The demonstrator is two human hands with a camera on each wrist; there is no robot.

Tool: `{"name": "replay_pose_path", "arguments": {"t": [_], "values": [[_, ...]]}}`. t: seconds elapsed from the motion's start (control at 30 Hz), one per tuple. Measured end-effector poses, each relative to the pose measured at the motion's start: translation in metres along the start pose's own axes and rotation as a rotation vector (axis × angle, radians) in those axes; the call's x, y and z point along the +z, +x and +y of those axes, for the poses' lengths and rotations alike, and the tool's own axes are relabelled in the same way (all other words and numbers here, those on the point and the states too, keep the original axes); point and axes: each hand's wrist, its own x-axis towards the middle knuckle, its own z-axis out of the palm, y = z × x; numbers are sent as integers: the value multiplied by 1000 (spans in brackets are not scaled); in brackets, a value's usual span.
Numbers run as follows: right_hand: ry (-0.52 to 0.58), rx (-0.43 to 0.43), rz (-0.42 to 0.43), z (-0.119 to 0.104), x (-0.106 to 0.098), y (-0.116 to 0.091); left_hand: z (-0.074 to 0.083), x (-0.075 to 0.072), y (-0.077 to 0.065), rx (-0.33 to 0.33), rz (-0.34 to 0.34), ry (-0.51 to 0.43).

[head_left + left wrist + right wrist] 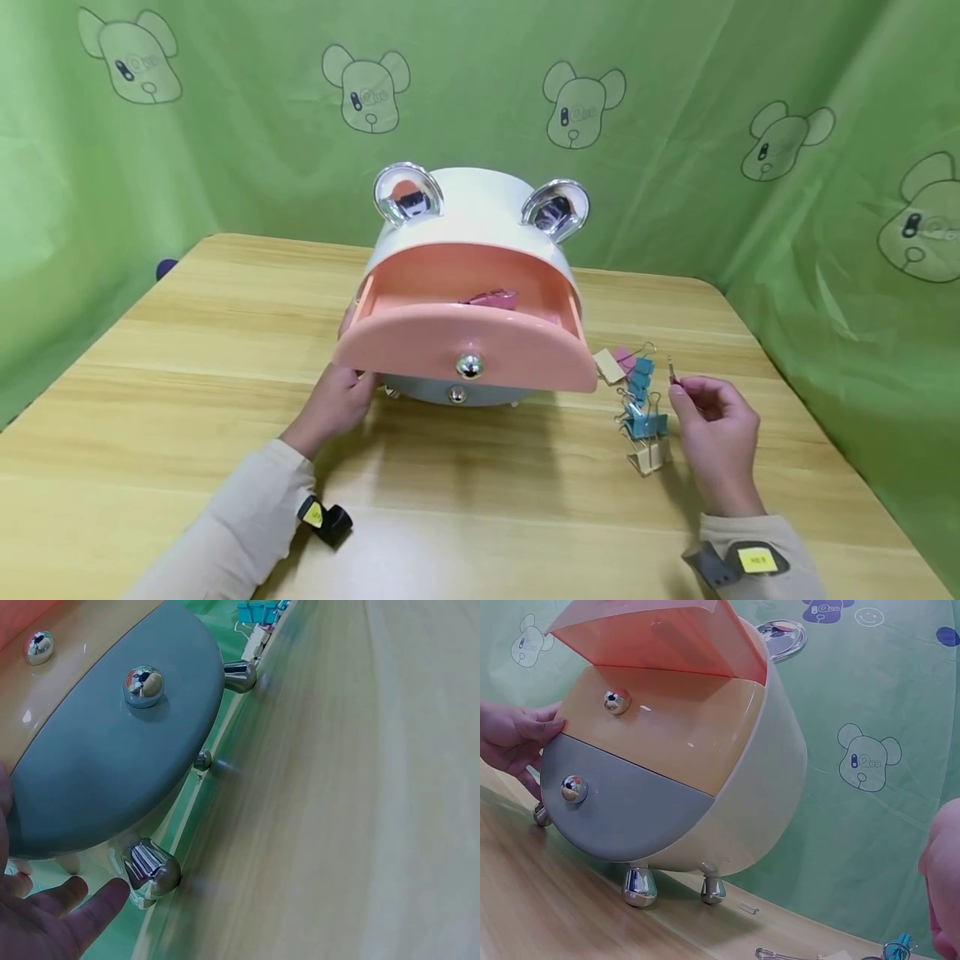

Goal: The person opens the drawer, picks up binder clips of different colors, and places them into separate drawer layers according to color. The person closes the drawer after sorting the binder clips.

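A rounded white drawer cabinet (480,200) with silver ears stands tilted on the table, its pink top drawer (405,346) pulled out. Inside that drawer lies a pink binder clip (495,300). My left hand (337,404) holds the cabinet's lower left side, thumb at the front edge and fingers along the side, near a silver leg (154,870). The tan drawer (667,720) and the blue-grey drawer (622,806) are closed. Between thumb and forefinger, my right hand (716,433) pinches a small dark-pink binder clip (672,372) with its metal handle pointing up.
Right of the cabinet lies a cluster of binder clips: teal ones (647,425), cream ones (651,457) and a pink one (625,358). Green curtains (472,100) with bear-head drawings hang behind and beside the wooden table (465,500).
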Motion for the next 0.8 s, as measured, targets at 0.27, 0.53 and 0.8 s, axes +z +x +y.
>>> {"name": "replay_pose_path", "arguments": {"t": [0.27,0.53,0.8], "values": [[15,18,1,0,1,0,2,0,-1,-11,-9,9],[24,-31,-10,-4,3,-3,1,-1,-3,-17,2,32],[75,-63,9,-7,6,-7,1,0,-2,-9,-5,16]]}}
